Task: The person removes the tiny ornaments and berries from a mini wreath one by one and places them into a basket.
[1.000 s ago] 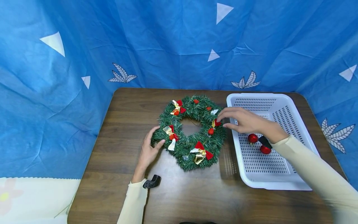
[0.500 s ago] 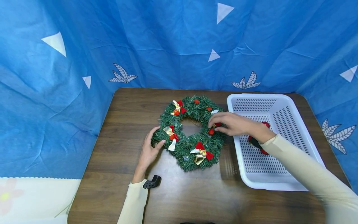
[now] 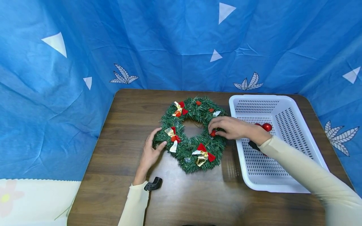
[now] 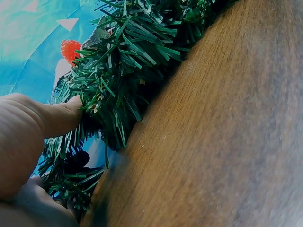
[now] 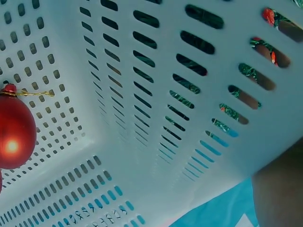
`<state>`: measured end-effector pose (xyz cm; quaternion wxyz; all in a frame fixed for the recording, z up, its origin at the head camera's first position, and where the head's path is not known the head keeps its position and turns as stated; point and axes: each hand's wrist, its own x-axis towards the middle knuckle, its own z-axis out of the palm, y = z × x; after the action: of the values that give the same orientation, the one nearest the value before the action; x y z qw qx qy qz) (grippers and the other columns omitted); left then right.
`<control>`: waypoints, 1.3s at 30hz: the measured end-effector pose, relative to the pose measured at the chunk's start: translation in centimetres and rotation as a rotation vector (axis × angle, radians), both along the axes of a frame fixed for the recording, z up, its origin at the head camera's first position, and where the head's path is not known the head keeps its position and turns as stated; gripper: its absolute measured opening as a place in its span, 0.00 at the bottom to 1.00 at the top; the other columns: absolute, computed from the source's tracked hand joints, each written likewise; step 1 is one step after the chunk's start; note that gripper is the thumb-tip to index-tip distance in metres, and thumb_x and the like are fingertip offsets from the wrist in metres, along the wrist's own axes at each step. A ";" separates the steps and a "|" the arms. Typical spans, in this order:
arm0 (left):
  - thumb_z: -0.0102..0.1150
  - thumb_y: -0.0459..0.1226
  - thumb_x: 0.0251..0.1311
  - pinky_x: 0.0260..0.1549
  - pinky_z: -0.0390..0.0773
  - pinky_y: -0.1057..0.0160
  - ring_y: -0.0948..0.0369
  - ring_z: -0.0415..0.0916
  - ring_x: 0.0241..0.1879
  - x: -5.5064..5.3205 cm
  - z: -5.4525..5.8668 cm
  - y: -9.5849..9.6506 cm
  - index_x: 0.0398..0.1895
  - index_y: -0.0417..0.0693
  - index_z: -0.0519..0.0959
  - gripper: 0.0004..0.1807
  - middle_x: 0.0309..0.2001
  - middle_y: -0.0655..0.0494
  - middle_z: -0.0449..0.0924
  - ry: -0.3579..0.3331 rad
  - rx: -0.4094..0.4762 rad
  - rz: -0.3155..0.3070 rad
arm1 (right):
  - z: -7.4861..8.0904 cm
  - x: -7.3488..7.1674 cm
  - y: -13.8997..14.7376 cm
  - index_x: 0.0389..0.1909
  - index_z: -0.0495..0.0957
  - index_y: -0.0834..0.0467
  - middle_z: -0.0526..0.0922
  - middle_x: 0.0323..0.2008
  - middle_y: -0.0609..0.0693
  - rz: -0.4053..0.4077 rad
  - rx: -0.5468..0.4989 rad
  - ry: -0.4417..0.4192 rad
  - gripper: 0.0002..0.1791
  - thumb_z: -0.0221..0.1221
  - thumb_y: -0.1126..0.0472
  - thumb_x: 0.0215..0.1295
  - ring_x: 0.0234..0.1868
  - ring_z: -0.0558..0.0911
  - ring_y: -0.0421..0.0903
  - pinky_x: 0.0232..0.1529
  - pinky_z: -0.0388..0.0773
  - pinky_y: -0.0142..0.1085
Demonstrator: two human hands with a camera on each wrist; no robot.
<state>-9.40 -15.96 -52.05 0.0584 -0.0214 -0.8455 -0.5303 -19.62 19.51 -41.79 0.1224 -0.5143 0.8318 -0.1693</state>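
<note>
A green tinsel wreath (image 3: 186, 163) lies flat on the wooden table, dressed with red, gold and white bows and small red berries. My left hand (image 3: 151, 152) grips its left edge. In the left wrist view the thumb (image 4: 66, 113) presses into the green needles, with other fingers lower down, partly behind the greenery. My right hand (image 3: 230, 127) reaches over the basket rim to the wreath's right side, fingers curled down at a red and gold bow, which the hand covers. A red berry (image 3: 213, 133) shows beside the fingertips.
A white perforated basket (image 3: 271, 185) stands at the right, under the right forearm. Red baubles (image 3: 267, 126) lie in it, partly hidden by the arm; one bauble (image 5: 16, 130) has a gold loop. A blue curtain (image 3: 181, 47) hangs behind the table.
My right hand has moved left and slightly down from the wreath's right edge onto the bow, covering it. More of a bauble behind the wrist is uncovered. My left hand stays put.
</note>
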 end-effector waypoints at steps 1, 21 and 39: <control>0.66 0.44 0.65 0.70 0.58 0.38 0.47 0.61 0.72 0.0 0.0 0.0 0.72 0.61 0.68 0.32 0.72 0.49 0.67 -0.002 -0.001 0.001 | 0.0 0.0 -0.1 0.46 0.84 0.54 0.83 0.52 0.48 0.004 0.003 0.005 0.10 0.64 0.67 0.65 0.56 0.80 0.45 0.59 0.78 0.45; 0.66 0.42 0.65 0.70 0.57 0.36 0.46 0.60 0.73 0.0 0.3 0.1 0.72 0.58 0.67 0.33 0.72 0.48 0.65 -0.013 0.007 -0.006 | -0.3 0.0 -0.4 0.46 0.84 0.51 0.84 0.51 0.46 -0.016 0.078 0.029 0.12 0.66 0.65 0.63 0.55 0.82 0.46 0.57 0.79 0.47; 0.66 0.44 0.64 0.70 0.57 0.36 0.46 0.60 0.73 0.1 0.2 0.0 0.72 0.62 0.67 0.33 0.73 0.50 0.65 -0.015 -0.002 0.001 | -0.5 0.2 -0.3 0.47 0.84 0.50 0.84 0.51 0.45 -0.029 0.069 0.051 0.12 0.66 0.64 0.64 0.56 0.82 0.47 0.57 0.79 0.48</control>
<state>-9.31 -15.93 -51.88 0.0522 -0.0173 -0.8466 -0.5294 -19.38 19.19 -42.26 0.1164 -0.5019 0.8473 -0.1293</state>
